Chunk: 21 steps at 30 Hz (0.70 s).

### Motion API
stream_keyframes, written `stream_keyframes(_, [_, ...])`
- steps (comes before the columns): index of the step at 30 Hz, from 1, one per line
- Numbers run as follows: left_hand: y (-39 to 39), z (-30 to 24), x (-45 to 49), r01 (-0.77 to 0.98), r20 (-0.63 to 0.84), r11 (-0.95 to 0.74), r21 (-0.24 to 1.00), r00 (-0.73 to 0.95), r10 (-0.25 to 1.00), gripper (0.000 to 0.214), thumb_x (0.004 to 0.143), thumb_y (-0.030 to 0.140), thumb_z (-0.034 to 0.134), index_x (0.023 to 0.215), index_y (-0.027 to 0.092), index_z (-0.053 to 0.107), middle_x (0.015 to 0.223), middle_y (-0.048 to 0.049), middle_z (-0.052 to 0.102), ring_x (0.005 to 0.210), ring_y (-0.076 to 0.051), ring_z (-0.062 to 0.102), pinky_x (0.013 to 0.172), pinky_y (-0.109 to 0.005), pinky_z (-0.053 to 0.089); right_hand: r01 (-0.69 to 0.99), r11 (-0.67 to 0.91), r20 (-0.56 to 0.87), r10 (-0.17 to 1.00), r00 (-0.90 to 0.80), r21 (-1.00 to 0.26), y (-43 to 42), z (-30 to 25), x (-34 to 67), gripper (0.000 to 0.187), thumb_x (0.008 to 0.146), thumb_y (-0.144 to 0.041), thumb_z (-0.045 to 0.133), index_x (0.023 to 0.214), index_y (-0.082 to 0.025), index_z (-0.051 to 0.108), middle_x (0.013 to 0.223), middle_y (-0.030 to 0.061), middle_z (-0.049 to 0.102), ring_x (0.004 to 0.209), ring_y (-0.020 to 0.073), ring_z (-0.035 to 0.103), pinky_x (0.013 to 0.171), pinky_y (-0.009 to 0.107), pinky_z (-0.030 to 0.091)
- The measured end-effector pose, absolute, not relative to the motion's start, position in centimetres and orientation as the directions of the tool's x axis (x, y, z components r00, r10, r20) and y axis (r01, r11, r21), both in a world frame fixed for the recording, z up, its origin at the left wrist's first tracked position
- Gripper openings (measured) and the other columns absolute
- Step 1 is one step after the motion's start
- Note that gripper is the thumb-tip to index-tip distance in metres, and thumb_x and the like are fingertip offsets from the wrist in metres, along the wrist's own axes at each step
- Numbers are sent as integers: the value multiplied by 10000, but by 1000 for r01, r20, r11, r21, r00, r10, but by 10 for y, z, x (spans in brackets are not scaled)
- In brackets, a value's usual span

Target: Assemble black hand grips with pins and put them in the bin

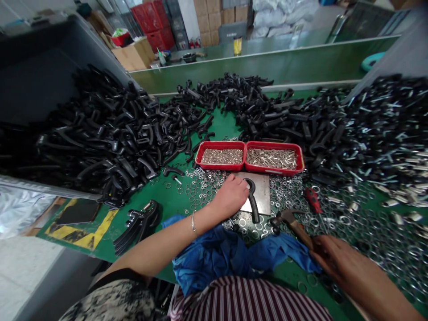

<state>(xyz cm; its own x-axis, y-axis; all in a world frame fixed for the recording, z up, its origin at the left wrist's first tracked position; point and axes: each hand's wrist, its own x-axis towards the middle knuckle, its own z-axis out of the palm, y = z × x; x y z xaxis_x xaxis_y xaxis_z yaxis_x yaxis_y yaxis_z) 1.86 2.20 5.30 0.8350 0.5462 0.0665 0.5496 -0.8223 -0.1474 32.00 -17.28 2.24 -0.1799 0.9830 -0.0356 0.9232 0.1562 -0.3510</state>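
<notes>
My left hand [231,195], a bangle on its wrist, rests over a bare metal plate [262,185]. Its fingers are closed at the ring-shaped end of a curved black handle [254,209], which lies on the plate; the fingertips are partly hidden. To the right, my right hand [341,258] grips the wooden shaft of a claw hammer [299,229], whose head is low beside the plate's right corner. Metal rings [256,234] lie scattered around the plate. A crumpled blue cloth [214,254] lies at the table's front edge, below my left forearm.
Behind the plate, two red trays [220,167] [274,170] hold small metal parts. Heaps of black handles [117,133] spill from a grey bin on the left and spread across the back. A red screwdriver [312,200] lies right; stacked black handles [138,225] lie left.
</notes>
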Motion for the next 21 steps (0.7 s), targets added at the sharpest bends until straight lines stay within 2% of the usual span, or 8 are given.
stream_keyframes(3, [23,51,22,452,35,-877,-161,891,453,261,970,157,443,897,113,690,911,-124,632,937,-271,529,822,-427,358,882,58,-127,983,-132,-467,-166,24,322,301,917,-501,537,999,-217,597,926,110,700,768,255,691,668,376,563])
stream_keyframes(5, [24,50,19,449,35,-884,-130,893,449,256,967,152,443,898,108,685,925,-128,628,949,-270,528,821,-420,364,819,-68,-200,978,-58,-569,-161,28,322,325,901,-513,555,1037,-220,593,928,112,712,767,261,698,662,384,572])
stream_keyframes(9, [24,48,-1,641,82,-765,62,760,644,234,981,271,479,948,120,655,977,-107,624,963,-247,535,851,-390,392,652,-301,-504,851,-146,-696,-153,47,318,395,916,-578,477,846,-224,639,690,65,683,557,213,641,470,321,523])
stream_keyframes(11, [19,47,-10,711,138,-677,188,664,735,300,947,402,556,1047,129,629,1081,-105,612,1035,-251,522,919,-396,392,616,-337,-553,810,-196,-712,-148,62,311,413,912,-594,475,864,-223,649,650,48,655,521,192,613,435,297,498])
stream_keyframes(13, [15,45,-15,745,169,-613,264,590,789,450,869,504,643,1126,137,597,1179,-113,580,1110,-273,492,981,-423,373,595,-309,-506,840,-195,-742,-138,76,301,402,921,-587,465,979,-229,639,692,42,661,555,189,624,469,293,517])
stream_keyframes(15, [12,41,-16,771,127,-561,300,550,825,506,812,546,689,1109,146,597,1166,-110,576,1108,-285,488,985,-440,375,624,-226,-419,890,-179,-748,-124,87,289,390,948,-573,426,1027,-236,607,722,36,658,585,191,627,509,300,526])
stream_keyframes(19, [15,35,-14,793,16,-510,334,536,844,449,811,546,684,1034,163,612,1054,-85,594,1049,-276,507,946,-431,405,763,51,-225,941,-252,-644,-94,94,263,336,972,-542,418,952,-240,564,730,25,642,642,203,630,586,310,499])
stream_keyframes(21, [18,34,-14,790,13,-515,333,542,840,448,811,543,683,1041,166,609,1051,-87,595,1050,-281,507,943,-437,408,787,101,-174,951,-257,-608,-84,92,253,334,995,-526,375,925,-244,539,696,11,625,614,197,621,572,300,470])
